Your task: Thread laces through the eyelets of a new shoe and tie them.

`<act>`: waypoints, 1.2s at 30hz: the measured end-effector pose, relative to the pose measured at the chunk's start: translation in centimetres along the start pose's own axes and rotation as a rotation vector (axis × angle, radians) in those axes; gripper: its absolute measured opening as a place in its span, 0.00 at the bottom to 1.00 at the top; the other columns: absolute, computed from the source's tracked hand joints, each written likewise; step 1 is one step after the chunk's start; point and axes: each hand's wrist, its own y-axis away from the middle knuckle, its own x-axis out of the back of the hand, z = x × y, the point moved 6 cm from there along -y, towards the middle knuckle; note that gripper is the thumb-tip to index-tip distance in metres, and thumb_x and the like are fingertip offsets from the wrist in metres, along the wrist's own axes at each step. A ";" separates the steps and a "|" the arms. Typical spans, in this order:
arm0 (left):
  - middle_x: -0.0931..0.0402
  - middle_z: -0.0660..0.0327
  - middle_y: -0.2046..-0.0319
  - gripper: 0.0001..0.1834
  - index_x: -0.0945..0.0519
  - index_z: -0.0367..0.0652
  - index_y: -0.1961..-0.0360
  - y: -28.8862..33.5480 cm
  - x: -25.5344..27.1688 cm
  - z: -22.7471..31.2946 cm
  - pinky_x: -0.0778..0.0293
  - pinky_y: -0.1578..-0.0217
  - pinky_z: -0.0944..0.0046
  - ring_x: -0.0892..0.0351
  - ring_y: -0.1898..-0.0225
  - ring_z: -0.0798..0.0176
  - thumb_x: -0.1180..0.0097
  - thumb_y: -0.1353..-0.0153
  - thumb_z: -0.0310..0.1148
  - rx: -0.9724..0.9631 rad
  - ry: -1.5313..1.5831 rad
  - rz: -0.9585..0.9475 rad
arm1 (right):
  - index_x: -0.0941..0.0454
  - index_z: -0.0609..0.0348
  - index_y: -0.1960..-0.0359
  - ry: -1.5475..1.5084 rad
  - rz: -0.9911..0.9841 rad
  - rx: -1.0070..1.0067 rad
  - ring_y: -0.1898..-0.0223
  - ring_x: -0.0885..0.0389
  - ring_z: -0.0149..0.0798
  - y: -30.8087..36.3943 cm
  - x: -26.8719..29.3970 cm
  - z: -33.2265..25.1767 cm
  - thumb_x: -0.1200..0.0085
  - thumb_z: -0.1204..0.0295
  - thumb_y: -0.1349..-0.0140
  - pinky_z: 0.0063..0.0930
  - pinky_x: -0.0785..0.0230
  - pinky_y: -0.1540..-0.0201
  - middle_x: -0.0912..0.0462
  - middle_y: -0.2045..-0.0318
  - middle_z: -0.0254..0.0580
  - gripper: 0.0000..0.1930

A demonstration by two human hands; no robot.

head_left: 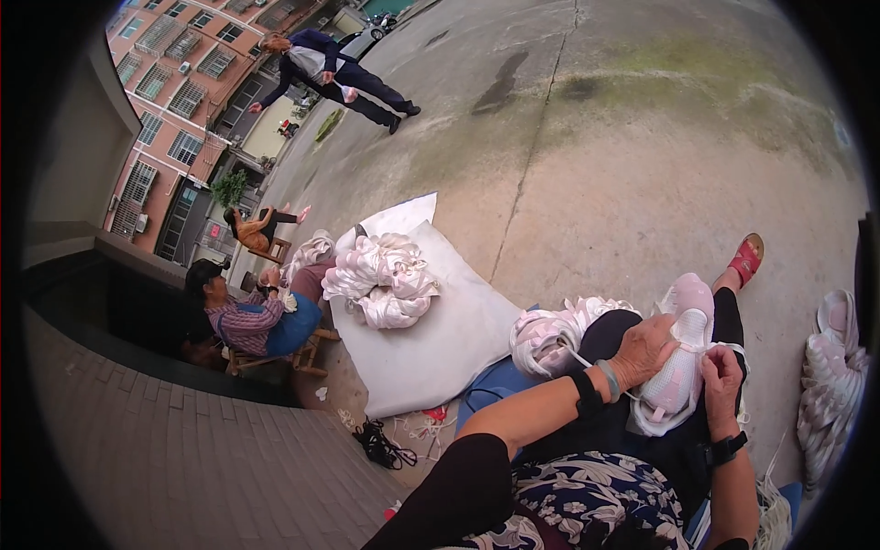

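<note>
Matt, mesh-like fabric covers a pink-and-white shoe (665, 390), set against matt black cloth trousers (728, 316) and a printed cloth top (596, 500). A smooth white sheet (403, 371), its material unclear, bears a soft, faintly glossy bundle of shoes (390, 266). Rough, stained concrete (623, 211) contrasts with a matt brick-patterned wall (183, 440), a wooden-looking stool (307, 356) and a smooth red sandal (747, 263).

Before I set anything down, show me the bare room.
Free: concrete between the white sheet and red sandal; the sheet right of its shoe bundle. Crowded: around the left hand, on a pink-white shoe.
</note>
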 end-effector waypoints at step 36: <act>0.28 0.43 0.79 0.08 0.32 0.36 0.69 0.4 -1.2 -0.9 0.31 0.70 0.47 0.26 0.72 0.40 0.55 0.52 0.27 0.050 -0.100 -0.315 | 0.33 0.57 0.73 0.926 -0.183 0.413 0.75 0.26 0.49 -1.7 -6.6 -4.7 0.48 0.74 0.54 0.40 0.34 0.74 0.31 0.75 0.46 0.08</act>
